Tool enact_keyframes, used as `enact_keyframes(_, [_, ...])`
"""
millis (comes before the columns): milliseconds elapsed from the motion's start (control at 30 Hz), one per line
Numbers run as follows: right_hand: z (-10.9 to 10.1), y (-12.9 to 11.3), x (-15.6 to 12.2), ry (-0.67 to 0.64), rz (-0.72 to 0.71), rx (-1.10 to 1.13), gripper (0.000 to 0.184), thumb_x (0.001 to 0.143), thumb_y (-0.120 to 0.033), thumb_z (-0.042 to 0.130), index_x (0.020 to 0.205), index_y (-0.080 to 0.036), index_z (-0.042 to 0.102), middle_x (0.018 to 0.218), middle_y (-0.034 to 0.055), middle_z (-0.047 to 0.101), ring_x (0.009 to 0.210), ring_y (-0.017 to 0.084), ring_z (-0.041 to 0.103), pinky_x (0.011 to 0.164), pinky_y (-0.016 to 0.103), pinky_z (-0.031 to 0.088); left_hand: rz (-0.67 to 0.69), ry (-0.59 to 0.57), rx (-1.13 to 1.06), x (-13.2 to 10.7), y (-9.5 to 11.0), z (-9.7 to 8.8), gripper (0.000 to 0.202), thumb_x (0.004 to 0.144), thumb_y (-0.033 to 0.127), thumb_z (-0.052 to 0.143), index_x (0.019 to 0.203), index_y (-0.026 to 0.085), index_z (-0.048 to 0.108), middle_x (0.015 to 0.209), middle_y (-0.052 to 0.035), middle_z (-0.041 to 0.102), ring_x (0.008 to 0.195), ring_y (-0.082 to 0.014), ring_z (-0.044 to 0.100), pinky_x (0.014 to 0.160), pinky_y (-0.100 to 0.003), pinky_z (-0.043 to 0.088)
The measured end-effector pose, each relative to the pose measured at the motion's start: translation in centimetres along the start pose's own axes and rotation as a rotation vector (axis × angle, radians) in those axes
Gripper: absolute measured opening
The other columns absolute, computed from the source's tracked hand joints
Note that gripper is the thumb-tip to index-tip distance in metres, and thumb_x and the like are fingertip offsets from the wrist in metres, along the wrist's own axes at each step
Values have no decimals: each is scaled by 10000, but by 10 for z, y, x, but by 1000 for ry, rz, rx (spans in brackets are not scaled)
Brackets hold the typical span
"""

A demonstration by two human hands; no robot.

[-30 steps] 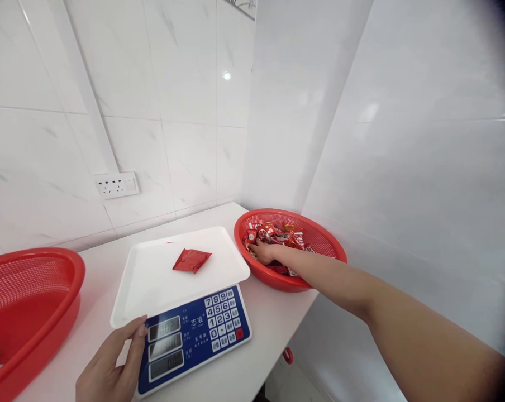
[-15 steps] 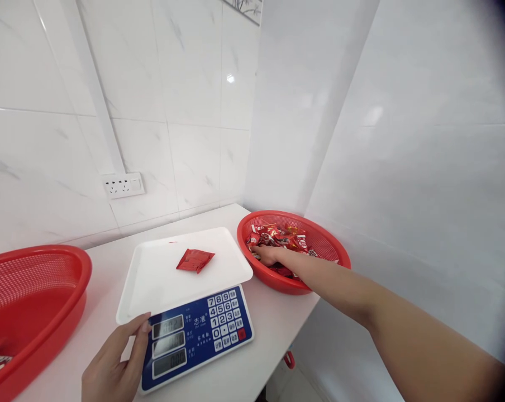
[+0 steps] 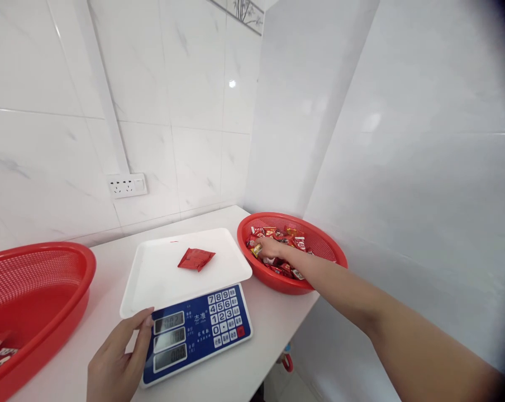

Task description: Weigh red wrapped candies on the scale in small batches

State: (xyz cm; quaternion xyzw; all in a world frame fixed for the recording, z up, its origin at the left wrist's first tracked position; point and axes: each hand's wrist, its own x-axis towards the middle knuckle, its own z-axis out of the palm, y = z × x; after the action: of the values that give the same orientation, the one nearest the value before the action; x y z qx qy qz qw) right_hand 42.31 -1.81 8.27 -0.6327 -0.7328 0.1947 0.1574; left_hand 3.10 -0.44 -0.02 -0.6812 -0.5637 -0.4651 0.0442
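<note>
Reaching with the right hand (image 3: 271, 247) into a red perforated oval basket (image 3: 277, 285), with the fingers bent down among wrapped snack packets (image 3: 284, 268). At those fingertips, on the left side, showing a yellow packet (image 3: 256, 250); unable to tell, from this view, a firm pinch from a mere touch. Around and below the same hand, lying crowded: mostly red wrappers, some marked with white or gold.

Placing the left hand (image 3: 118, 357) at the left edge of an electronic price-computing scale (image 3: 202, 340), with the tips of thumb and forefinger drawn close together; unable to tell a grip on the edge from light contact. Immediately right of these tips, stacked in a column on the blue panel: three display windows (image 3: 170, 355), with faint digits. Farther right of the left hand, on the same panel: a numeric keypad (image 3: 226, 316) with one red key.

Beyond the left hand, extending toward the right hand: a white weighing tray (image 3: 160, 279). On this tray, between the two hands and apart from both, lying flat: a single sealed red packet (image 3: 196, 259). To the left of the left hand: a second red perforated basket (image 3: 30, 307), containing red-and-white packets (image 3: 1, 357), partly blurred. Beneath both hands: a white tabletop (image 3: 236, 374).
</note>
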Motion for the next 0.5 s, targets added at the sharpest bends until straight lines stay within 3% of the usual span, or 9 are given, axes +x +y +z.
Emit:
enact_keyframes(100, [-1,2,1,38,66,229,460,845,-448,413,1277,-304,477,1016,42,693,913,241,640,719,312,496,-67,44,-53,-2,8,2,211,807,378,506,877,257,664,824,-9,726,675,-132,682,396,-149,447])
enact_keyframes(167, [-5,-2,16,57,121,326,445,834,-474,431,1227,-287,521,993,44,698,882,236,647,699,302,504,-91,68,-84,-3,13,3,206,813,377,498,875,259,656,828,-11,719,694,-134,678,402,-154,442])
enact_keyframes(300, [-19,-19,86,55,150,494,291,779,-434,561,983,-234,618,802,58,713,747,240,657,632,319,526,-82,71,-91,-3,13,4,203,818,375,494,871,257,651,822,-11,713,692,-132,672,399,-160,431])
enact_keyframes(400, [-18,-35,139,22,111,568,202,740,-296,632,898,-185,573,814,74,697,709,193,656,606,279,530,-21,46,-53,-1,9,3,200,821,359,501,876,243,655,816,-15,716,715,-137,676,416,-161,441])
enact_keyframes(500, [-3,-52,163,-146,-3,651,155,764,-252,609,878,-183,528,866,67,676,753,161,655,585,225,521,31,21,-31,-1,5,2,201,833,330,503,897,215,655,821,-23,716,704,-131,672,430,-159,459])
